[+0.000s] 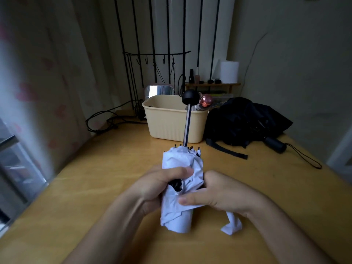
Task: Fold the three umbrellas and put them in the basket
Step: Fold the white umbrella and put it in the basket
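Note:
A white folding umbrella [176, 216] is held over the wooden table [95, 187], its canopy bunched into a roll, its shaft and round black handle [190, 97] pointing away from me. My left hand [162, 184] grips the roll from the left, thumb across the fabric. My right hand [213, 191] pinches a flap of white fabric on the right side. A cream basket [167, 119] stands behind, with a pinkish folded umbrella [205, 101] sticking out of it. A black umbrella [245, 121] lies collapsed but loose to the basket's right.
Black cables [106, 121] trail on the table's far left corner. A black metal hook rack [152, 60] and a small wooden shelf [213, 84] with a paper roll stand at the back. A curtain hangs on the left; the black umbrella's wrist strap [304, 157] lies at right.

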